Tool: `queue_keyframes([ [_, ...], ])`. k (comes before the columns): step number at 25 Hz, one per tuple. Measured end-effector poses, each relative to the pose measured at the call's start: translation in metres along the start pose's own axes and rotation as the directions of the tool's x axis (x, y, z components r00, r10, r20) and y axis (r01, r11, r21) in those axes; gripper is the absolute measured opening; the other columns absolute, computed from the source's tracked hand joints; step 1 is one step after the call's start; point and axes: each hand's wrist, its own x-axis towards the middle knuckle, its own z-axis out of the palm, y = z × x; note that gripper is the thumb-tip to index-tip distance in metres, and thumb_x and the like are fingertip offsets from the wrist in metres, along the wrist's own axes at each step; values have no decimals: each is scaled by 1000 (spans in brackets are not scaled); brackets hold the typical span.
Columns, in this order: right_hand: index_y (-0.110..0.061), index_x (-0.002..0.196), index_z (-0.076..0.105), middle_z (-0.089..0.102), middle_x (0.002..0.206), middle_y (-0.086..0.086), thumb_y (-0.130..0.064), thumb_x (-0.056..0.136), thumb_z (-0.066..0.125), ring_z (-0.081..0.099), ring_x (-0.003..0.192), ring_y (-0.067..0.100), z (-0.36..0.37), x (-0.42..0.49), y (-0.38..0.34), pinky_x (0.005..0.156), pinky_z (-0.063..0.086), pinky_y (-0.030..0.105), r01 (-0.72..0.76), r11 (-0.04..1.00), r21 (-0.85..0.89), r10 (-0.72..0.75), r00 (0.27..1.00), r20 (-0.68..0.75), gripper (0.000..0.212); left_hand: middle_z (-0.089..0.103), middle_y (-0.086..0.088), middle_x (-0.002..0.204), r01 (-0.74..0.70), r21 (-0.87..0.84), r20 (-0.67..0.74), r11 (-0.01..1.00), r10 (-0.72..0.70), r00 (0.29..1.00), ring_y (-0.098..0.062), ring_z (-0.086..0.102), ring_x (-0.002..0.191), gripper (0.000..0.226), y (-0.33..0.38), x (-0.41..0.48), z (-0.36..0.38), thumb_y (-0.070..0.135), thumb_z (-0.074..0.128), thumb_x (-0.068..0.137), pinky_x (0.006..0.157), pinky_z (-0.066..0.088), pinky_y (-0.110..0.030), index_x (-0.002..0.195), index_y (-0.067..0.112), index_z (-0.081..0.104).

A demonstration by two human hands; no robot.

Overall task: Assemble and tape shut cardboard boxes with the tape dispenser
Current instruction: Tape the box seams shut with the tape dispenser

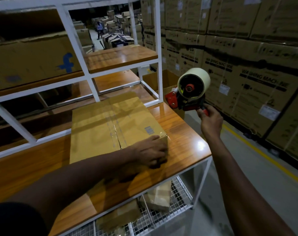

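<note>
At frame centre, the closed cardboard box [117, 126] sits on the wooden table [184, 133], its centre seam taped. The left hand [150, 153] presses flat, fingers spread, on its near corner; the right hand [211, 121] grips the tape dispenser [190, 90] aloft at right. Firm smoothing should bond the tape end

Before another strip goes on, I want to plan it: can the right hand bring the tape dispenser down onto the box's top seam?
Probably yes: the right hand holds the tape dispenser raised beside the box, nothing between.
</note>
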Motion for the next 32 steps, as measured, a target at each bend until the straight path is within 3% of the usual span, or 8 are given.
queue_keyframes([
  [2, -35, 122, 62, 69, 114, -3, -58, 78, 56, 63, 108, 23, -2, 10, 9, 90, 51, 52, -13, 1000, 3, 13, 1000, 6, 51, 59, -14, 112, 150, -127, -202, 980, -174, 964, -28, 57, 99, 22, -11, 22, -14, 23, 51, 88, 83, 48, -46, 105, 12, 61],
  [4, -35, 123, 62, 68, 115, -3, -59, 78, 56, 62, 109, 23, -4, 16, 13, 90, 51, 52, -27, 1000, 3, 27, 1000, 17, 51, 59, -7, 118, 342, -201, -91, 918, -365, 927, -23, 56, 106, 27, -32, 36, -24, 21, 50, 88, 87, 46, -41, 112, 18, 62],
  [7, -28, 122, 65, 68, 116, 2, -40, 88, 64, 61, 110, 25, -12, 21, 9, 91, 50, 50, -31, 1000, -2, 31, 999, 12, 36, 64, -1, 116, 441, -271, 197, 855, -400, 895, -20, 59, 106, 37, -51, 48, -28, 22, 53, 80, 91, 45, -38, 114, 21, 67],
  [11, -21, 124, 65, 68, 120, 5, -32, 91, 64, 60, 112, 25, -18, 32, 14, 93, 49, 48, -19, 999, -30, 19, 1000, 10, 35, 66, 6, 102, 537, -372, 255, 757, -473, 844, -16, 56, 99, 25, -48, 59, -18, 25, 53, 76, 92, 31, -40, 91, 26, 73],
  [20, -20, 120, 67, 69, 114, 4, -27, 91, 65, 62, 107, 24, -21, 29, 14, 91, 50, 48, -19, 1000, -18, 19, 1000, 12, 30, 59, 7, 78, 485, -375, 83, 790, -492, 867, -15, 54, 85, 13, -37, 48, 5, 32, 55, 74, 97, 32, -41, 67, 21, 56],
  [23, -21, 124, 65, 68, 119, 3, -28, 91, 65, 61, 111, 23, -23, 26, 12, 94, 49, 45, -45, 999, -11, 46, 999, 8, 34, 50, 6, 86, 437, -292, 94, 851, -429, 898, -19, 49, 93, 11, -36, 46, 9, 17, 56, 81, 99, 29, -45, 77, 24, 48],
  [28, -18, 125, 65, 67, 121, 6, -30, 92, 64, 59, 113, 24, -33, 25, 12, 89, 45, 38, -42, 998, -40, 41, 999, -6, 36, 52, -4, 97, 363, -541, -63, 758, -468, 882, -22, 48, 91, 32, -37, 45, 7, 0, 54, 70, 84, 41, -41, 101, 6, 54],
  [32, -20, 125, 65, 68, 118, 7, -31, 92, 63, 60, 109, 25, -39, 30, 13, 87, 47, 40, -17, 999, -48, 16, 1000, -23, 35, 49, -11, 119, 399, -565, -19, 722, -495, 869, -26, 46, 111, 44, -37, 43, 11, 7, 49, 75, 93, 42, -44, 119, 8, 51],
])
